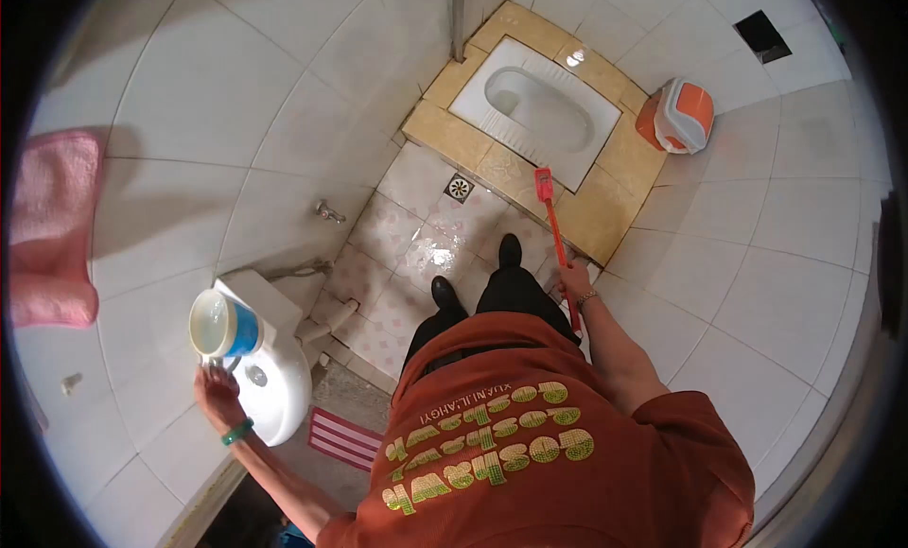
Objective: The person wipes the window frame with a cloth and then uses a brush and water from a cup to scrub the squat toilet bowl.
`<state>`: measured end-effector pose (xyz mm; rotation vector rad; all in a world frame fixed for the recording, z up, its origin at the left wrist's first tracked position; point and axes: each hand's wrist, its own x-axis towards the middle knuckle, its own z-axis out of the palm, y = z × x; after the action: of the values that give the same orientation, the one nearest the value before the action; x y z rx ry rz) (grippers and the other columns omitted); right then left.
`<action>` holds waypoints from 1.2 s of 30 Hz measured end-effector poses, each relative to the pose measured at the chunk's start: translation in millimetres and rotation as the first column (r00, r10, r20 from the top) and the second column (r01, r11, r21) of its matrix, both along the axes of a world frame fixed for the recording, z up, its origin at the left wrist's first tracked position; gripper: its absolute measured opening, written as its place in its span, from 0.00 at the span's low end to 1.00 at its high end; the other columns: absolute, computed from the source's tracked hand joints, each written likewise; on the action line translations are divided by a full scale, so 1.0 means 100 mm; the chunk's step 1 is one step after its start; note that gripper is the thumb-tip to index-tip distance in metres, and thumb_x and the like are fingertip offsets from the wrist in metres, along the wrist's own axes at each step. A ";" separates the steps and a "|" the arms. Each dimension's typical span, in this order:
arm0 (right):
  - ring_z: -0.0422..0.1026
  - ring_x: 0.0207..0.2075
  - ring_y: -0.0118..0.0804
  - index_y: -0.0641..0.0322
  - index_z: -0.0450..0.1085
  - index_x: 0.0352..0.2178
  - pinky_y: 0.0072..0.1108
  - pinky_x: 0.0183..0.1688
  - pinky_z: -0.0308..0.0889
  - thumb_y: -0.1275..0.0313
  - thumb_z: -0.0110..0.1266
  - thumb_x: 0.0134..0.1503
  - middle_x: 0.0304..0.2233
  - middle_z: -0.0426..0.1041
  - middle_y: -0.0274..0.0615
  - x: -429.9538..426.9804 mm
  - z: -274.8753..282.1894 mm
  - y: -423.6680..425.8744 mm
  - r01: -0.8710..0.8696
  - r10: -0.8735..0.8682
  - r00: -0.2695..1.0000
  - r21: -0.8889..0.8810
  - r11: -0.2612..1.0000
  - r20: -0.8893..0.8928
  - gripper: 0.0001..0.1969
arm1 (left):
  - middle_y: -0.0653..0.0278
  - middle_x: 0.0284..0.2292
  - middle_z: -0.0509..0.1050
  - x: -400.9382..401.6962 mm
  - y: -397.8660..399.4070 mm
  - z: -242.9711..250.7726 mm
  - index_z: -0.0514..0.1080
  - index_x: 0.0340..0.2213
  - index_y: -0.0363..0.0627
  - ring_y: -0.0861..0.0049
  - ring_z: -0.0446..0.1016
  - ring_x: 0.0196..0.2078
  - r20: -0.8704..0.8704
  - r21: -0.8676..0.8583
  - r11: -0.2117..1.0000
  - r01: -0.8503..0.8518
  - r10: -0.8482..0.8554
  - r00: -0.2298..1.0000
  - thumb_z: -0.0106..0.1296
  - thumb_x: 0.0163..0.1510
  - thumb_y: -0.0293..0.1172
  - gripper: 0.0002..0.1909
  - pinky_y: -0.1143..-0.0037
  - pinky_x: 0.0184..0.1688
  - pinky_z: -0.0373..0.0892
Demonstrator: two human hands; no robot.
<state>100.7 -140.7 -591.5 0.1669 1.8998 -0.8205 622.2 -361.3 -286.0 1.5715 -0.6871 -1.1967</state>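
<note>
My left hand point(218, 392), with a green bangle at the wrist, is at a white and blue bucket-like container point(245, 331) above the wall washbasin point(287, 399). The fingers are at its lower side, near the tap; how they grip it is partly hidden. The container's pale inside faces up. My right hand point(576, 280) is closed around the red handle of a long-handled brush point(544, 185). The brush's pinkish-red head is over the tiled step's edge, beside the white squat toilet point(610, 140). Its handle end reaches down beside my right thigh.
An orange and white bin point(684, 117) stands on the yellow tiled step point(617, 207). A floor drain point(459, 188) lies in the wet tiled floor. A wall tap point(330, 212) juts out at left. A pink towel point(57, 225) hangs far left. A striped mat point(344, 438) lies near the basin.
</note>
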 end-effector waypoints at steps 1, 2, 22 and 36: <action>0.61 0.09 0.30 0.67 0.62 0.23 0.22 0.09 0.56 0.72 0.45 0.45 0.10 0.61 0.40 -0.07 -0.06 0.04 0.026 -0.026 1.000 0.001 1.000 0.001 0.07 | 0.76 0.14 0.59 -0.34 -0.27 0.05 0.61 0.19 0.49 0.88 0.55 0.14 0.020 0.019 0.983 0.181 -0.181 0.983 0.41 0.51 0.40 0.11 0.87 0.15 0.51; 0.60 0.08 0.30 0.66 0.61 0.24 0.22 0.09 0.56 0.72 0.45 0.45 0.10 0.61 0.39 -0.15 -0.15 0.10 -0.041 0.040 0.998 -0.030 0.999 -0.041 0.07 | 0.74 0.15 0.60 -0.38 -0.58 -0.06 0.61 0.19 0.49 0.89 0.54 0.14 0.232 -0.015 0.938 0.346 -0.333 0.914 0.41 0.51 0.40 0.12 0.86 0.13 0.48; 0.59 0.09 0.31 0.65 0.57 0.21 0.23 0.09 0.55 0.73 0.44 0.44 0.11 0.60 0.39 -0.25 -0.30 1.10 0.444 -0.452 0.890 0.112 0.889 0.054 0.06 | 0.67 0.14 0.63 -2.99 -2.65 0.04 0.62 0.17 0.46 0.81 0.60 0.13 0.307 -0.052 0.889 0.456 -0.420 0.854 0.43 0.48 0.41 0.14 0.85 0.14 0.55; 0.59 0.09 0.27 0.65 0.59 0.27 0.19 0.09 0.54 0.71 0.43 0.48 0.12 0.62 0.39 -0.11 -0.12 0.64 0.256 -0.256 0.966 -0.002 0.967 -0.019 0.07 | 0.70 0.15 0.63 -2.02 -1.66 -0.92 0.60 0.17 0.50 0.80 0.62 0.17 -0.058 0.182 0.936 0.303 -0.297 0.953 0.40 0.46 0.39 0.10 0.82 0.19 0.58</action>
<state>90.1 -76.9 -604.0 0.4133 1.9207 -0.9972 420.1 -527.2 -377.9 1.6402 -0.8369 -1.5462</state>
